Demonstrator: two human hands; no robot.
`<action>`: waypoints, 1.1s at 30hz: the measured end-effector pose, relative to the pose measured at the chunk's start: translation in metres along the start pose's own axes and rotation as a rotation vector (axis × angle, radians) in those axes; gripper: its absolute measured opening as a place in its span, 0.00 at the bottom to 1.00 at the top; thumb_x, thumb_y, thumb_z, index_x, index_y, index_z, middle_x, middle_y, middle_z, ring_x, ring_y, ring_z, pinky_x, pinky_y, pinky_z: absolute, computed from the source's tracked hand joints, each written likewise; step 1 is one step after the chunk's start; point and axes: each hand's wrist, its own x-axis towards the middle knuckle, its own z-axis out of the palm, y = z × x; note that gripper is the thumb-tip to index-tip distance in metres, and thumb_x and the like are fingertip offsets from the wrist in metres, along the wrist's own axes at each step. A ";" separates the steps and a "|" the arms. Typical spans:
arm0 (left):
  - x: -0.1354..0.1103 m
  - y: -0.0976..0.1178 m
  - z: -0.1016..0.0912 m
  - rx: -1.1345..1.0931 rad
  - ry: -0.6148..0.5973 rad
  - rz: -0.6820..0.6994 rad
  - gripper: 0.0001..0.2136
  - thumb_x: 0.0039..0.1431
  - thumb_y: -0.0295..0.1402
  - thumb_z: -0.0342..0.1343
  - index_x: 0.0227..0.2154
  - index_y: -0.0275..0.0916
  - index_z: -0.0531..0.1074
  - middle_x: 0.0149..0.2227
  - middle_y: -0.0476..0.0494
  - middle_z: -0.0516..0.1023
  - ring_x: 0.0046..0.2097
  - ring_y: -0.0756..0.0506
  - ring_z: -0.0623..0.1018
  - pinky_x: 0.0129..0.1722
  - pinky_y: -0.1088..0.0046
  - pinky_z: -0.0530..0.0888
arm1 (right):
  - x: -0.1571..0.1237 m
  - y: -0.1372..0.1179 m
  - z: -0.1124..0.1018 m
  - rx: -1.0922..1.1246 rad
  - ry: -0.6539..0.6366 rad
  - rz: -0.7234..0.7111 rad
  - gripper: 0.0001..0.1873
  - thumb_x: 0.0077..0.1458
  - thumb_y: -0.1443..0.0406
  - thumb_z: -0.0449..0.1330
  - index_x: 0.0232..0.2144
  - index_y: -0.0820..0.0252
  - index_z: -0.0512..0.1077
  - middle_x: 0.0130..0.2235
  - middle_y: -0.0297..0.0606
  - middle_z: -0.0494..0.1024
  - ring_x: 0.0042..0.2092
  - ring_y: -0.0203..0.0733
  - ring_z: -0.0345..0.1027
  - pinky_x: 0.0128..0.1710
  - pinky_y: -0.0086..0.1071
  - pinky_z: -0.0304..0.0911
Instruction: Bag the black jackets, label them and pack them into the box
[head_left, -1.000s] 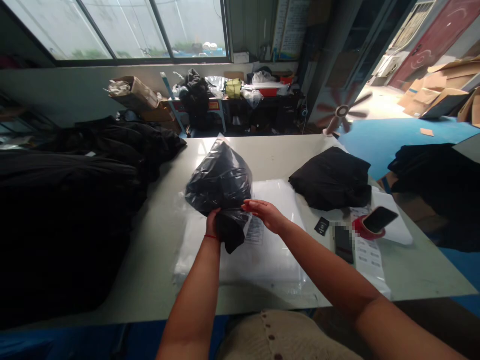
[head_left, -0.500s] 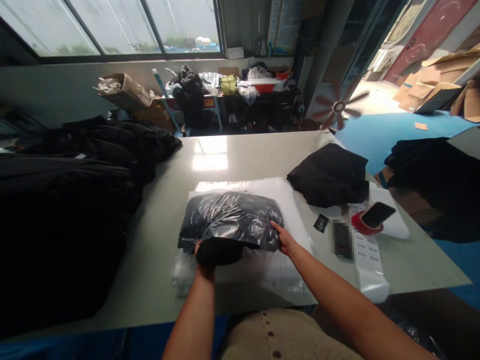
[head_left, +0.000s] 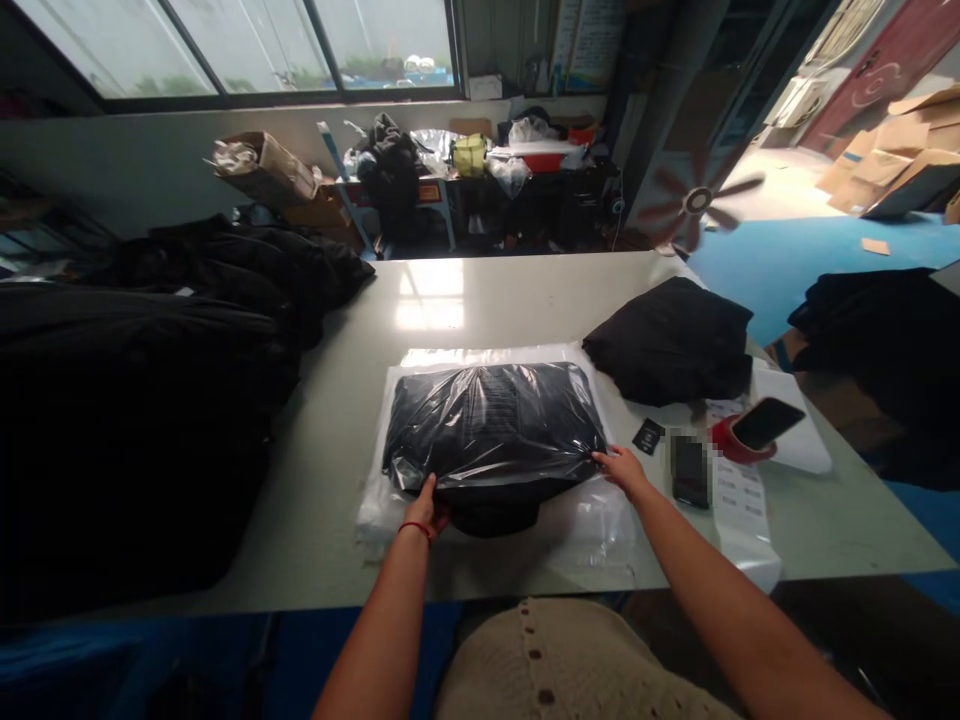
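A folded black garment (head_left: 495, 512) lies mostly inside a clear plastic bag (head_left: 457, 425), with its near edge sticking out of the bag's opening toward me. My left hand (head_left: 427, 508), with a red cord at the wrist, grips the bag's near left edge, thumb on top and fingers partly hidden below. At the near right corner my right hand (head_left: 621, 468) pinches the plastic, which is drawn taut in creases toward it. Underneath lies a stack of clear plastic bags (head_left: 611, 535).
Black garments (head_left: 135, 430) are heaped along the table's left side. To the right are another black garment (head_left: 671, 340), a small black card (head_left: 648, 436), a phone (head_left: 691, 475), a label sheet (head_left: 739, 490) and a second phone on a red stand (head_left: 739, 440). A fan (head_left: 697, 202) stands beyond.
The plastic now lies flatter and wider over the garment. My left hand has come out from the bag's opening onto its near edge; my right hand has moved right to the corner.
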 end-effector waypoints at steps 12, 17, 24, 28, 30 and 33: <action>-0.025 -0.003 -0.007 0.913 -0.107 0.292 0.24 0.47 0.58 0.56 0.21 0.39 0.71 0.16 0.43 0.70 0.22 0.41 0.74 0.24 0.66 0.70 | -0.100 -0.014 0.055 -0.794 -0.194 -1.173 0.24 0.50 0.62 0.61 0.51 0.56 0.71 0.56 0.47 0.67 0.59 0.55 0.55 0.59 0.46 0.45; -0.033 0.004 0.016 0.788 -0.116 1.030 0.26 0.48 0.37 0.60 0.53 0.39 0.69 0.41 0.40 0.78 0.43 0.41 0.77 0.50 0.60 0.71 | -0.097 -0.045 0.068 -0.766 -0.173 -1.007 0.12 0.59 0.61 0.54 0.37 0.55 0.78 0.44 0.46 0.75 0.50 0.51 0.63 0.56 0.46 0.49; -0.045 -0.007 0.018 0.881 -0.059 1.583 0.22 0.55 0.31 0.54 0.53 0.37 0.61 0.64 0.30 0.58 0.65 0.36 0.60 0.61 0.52 0.61 | -0.116 -0.061 0.067 -0.395 -0.222 -0.980 0.15 0.62 0.60 0.51 0.47 0.54 0.73 0.44 0.42 0.79 0.47 0.48 0.70 0.53 0.42 0.58; -0.035 -0.045 0.006 1.190 -0.264 1.631 0.22 0.54 0.39 0.57 0.51 0.40 0.66 0.62 0.33 0.63 0.64 0.37 0.62 0.61 0.54 0.62 | -0.119 -0.030 0.097 -0.641 -0.439 -1.212 0.18 0.57 0.68 0.54 0.50 0.59 0.72 0.57 0.45 0.71 0.62 0.51 0.58 0.62 0.47 0.49; -0.028 -0.059 0.000 1.388 -0.348 1.602 0.31 0.50 0.42 0.60 0.57 0.40 0.64 0.64 0.34 0.61 0.66 0.36 0.59 0.63 0.54 0.58 | -0.110 -0.024 0.114 -0.782 -0.398 -1.250 0.26 0.55 0.70 0.56 0.57 0.61 0.67 0.63 0.47 0.63 0.66 0.52 0.49 0.65 0.52 0.41; -0.017 -0.065 -0.003 1.574 -0.332 1.519 0.36 0.50 0.37 0.59 0.63 0.43 0.59 0.66 0.39 0.59 0.67 0.38 0.55 0.66 0.55 0.53 | -0.094 -0.031 0.132 -0.867 -0.373 -1.268 0.29 0.55 0.71 0.55 0.60 0.58 0.63 0.65 0.45 0.60 0.67 0.52 0.47 0.65 0.52 0.39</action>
